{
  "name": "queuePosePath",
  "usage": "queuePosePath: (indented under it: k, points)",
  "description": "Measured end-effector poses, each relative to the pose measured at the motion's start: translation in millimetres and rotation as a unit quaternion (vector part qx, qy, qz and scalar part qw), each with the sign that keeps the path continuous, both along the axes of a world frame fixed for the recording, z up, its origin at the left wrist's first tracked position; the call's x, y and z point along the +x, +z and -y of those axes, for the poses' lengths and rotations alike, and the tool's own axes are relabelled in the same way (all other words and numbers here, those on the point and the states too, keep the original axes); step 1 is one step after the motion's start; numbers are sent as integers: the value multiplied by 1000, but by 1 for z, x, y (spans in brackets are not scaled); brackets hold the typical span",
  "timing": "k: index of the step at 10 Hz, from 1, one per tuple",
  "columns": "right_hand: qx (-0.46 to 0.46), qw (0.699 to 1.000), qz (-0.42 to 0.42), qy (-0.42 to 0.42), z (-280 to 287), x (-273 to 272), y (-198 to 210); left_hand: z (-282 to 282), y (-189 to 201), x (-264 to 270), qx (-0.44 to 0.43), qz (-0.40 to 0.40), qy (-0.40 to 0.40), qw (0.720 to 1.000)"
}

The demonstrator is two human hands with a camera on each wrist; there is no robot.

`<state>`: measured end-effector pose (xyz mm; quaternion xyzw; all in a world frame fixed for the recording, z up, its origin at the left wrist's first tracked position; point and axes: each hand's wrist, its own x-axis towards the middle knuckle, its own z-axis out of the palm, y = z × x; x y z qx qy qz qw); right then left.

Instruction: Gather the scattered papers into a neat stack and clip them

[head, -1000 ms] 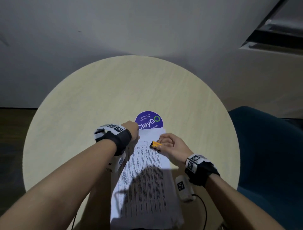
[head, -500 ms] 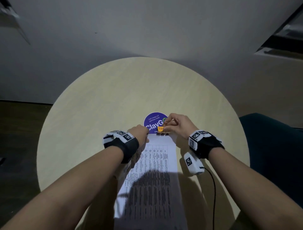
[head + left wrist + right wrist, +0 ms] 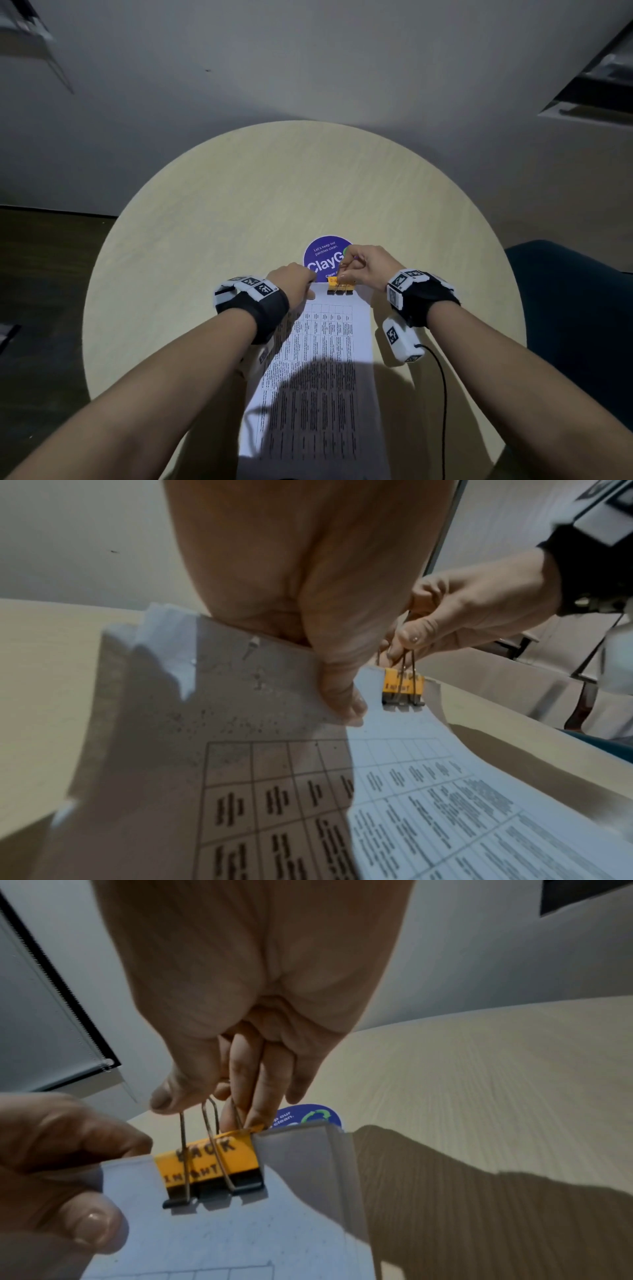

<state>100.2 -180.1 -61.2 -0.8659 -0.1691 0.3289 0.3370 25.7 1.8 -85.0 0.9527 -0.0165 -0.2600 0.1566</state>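
Observation:
A stack of printed white papers (image 3: 318,370) lies lengthwise on the round table, its far edge lifted. My left hand (image 3: 296,279) pinches the stack's far left corner (image 3: 342,704), thumb on top. A yellow and black binder clip (image 3: 339,286) sits over the middle of the far edge (image 3: 209,1169) (image 3: 402,687). My right hand (image 3: 363,265) pinches the clip's wire handles together from above (image 3: 212,1096). The sheets' right corner (image 3: 301,1148) shows several layered edges.
The pale wooden round table (image 3: 212,240) holds a purple round sticker (image 3: 322,255) just beyond the papers. A dark teal chair (image 3: 575,301) stands at the right. A black cable (image 3: 443,394) runs from my right wrist device across the table's near right.
My right hand carried the clip from above the page to the stack's far edge, where it now straddles the sheets. My left hand stayed at the far left corner.

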Motion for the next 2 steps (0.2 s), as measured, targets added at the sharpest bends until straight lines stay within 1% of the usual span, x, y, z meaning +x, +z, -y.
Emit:
queuePosePath:
  k: [1,2]
  points:
    - [-59,998,-10,11,0,1,-1,3,-1,-3,-2,-2,19,1000]
    - [-104,995,2,10,3,-7,-13,3,-2,-4,34,53,1,998]
